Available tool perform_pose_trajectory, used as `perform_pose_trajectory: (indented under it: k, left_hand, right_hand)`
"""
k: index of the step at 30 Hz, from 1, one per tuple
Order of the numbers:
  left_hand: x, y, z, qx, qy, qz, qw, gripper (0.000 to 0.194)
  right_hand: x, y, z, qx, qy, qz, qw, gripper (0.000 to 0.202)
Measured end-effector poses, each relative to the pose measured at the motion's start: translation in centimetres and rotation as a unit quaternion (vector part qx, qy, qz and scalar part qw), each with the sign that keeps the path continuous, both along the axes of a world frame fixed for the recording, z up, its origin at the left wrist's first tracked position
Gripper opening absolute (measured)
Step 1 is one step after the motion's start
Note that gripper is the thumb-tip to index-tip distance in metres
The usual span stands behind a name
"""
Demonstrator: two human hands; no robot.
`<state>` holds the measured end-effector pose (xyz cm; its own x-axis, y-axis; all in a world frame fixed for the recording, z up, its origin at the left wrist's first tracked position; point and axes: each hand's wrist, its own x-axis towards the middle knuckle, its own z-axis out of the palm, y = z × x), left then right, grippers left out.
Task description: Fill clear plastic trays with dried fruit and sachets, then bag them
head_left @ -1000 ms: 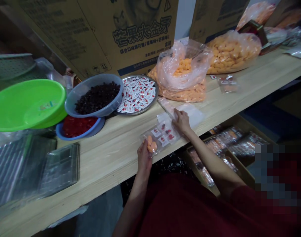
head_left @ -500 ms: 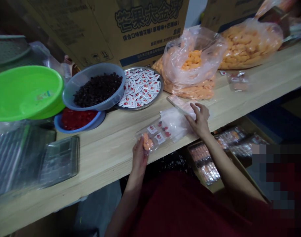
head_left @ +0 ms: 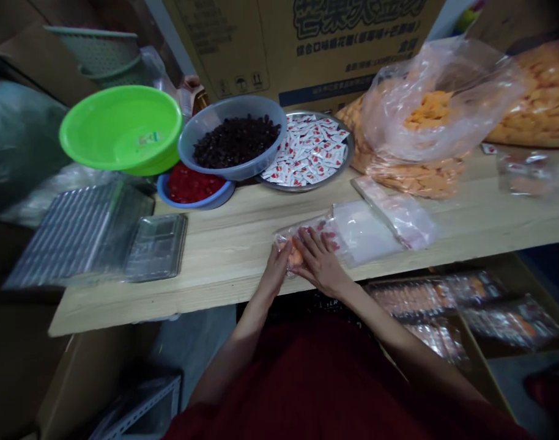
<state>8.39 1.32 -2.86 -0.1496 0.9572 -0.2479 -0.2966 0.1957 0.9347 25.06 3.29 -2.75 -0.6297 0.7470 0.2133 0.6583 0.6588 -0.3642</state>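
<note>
right hand [head_left: 328, 269] moved left, fingers [head_left: 314, 243] outstretched

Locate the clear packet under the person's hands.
In the head view, the clear packet lies on the table near its front edge, left of the pale plastic sheet, with the left hand at the packet's left end and the right hand over it.
</note>
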Motion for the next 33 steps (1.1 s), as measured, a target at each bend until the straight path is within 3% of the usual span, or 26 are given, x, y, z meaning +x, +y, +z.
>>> perform_pose_trajectory:
  k: [2, 4, 7, 10, 12, 16, 19, 22, 25, 27, 30, 33]
  left_hand:
    - [-1.8, -0.4, 0.0, 0.023, 0.140, 0.033, 0.989, 0.053]
    - [-4.0, -0.9, 0.2, 0.041, 0.315, 0.070, 0.946, 0.055]
    - [-6.7, -1.8, 0.9, 0.028, 0.457, 0.034, 0.889, 0.042]
    - [-7.6, -2.3, 1.5, -0.036, 0.489, -0.044, 0.870, 0.035]
    - [-7.4, -2.3, 1.8, -0.055, 0.515, -0.069, 0.853, 0.035]
    - [-6.6, -1.6, 2.0, -0.011, 0.530, -0.114, 0.840, 0.035]
    - [-6.5, -1.5, 2.0, 0.025, 0.530, -0.133, 0.837, 0.033]
    - [-7.0, -2.1, 2.0, 0.039, 0.479, -0.143, 0.865, 0.035]
    - [-8.3, -3.0, 2.1, 0.037, 0.425, -0.144, 0.893, 0.040]
    - [-9.3, -3.4, 2.2, 0.031, 0.420, -0.107, 0.901, 0.037]
    - [-10.4, -3.4, 2.4, 0.042, 0.452, -0.013, 0.891, 0.028]
    - [-10.9, -2.8, 2.3, 0.058, 0.472, -0.028, 0.879, 0.026]
  right_hand:
    - [-0.5, -0.5, 0.0, -0.016, 0.017, 0.019, 1.000, 0.082]
    - [-0.9, -0.8, -0.2, -0.029, 0.028, 0.032, 0.999, 0.082]
    - [-1.3, -1.0, -1.1, -0.025, 0.028, 0.038, 0.999, 0.076]
    - [-1.7, -1.2, -1.7, -0.010, 0.016, 0.043, 0.999, 0.074]
    - [-2.0, -1.5, -1.8, 0.002, 0.004, 0.050, 0.999, 0.082]
    - [-2.8, -1.8, -2.0, 0.029, -0.016, 0.065, 0.997, 0.106]
    - [-3.4, -1.8, -2.2, 0.045, -0.015, 0.066, 0.997, 0.097]
    - [-4.0, -2.1, -2.5, 0.055, 0.001, 0.088, 0.995, 0.080]
    - [-4.3, -2.7, -3.0, 0.067, 0.025, 0.118, 0.991, 0.062]
    - [-4.3, -3.1, -3.3, 0.074, 0.035, 0.136, 0.987, 0.053]
    - [-4.2, -3.8, -3.4, 0.078, 0.047, 0.163, 0.982, 0.047]
    - [-4.5, -4.5, -3.4, 0.075, 0.072, 0.157, 0.982, 0.045]
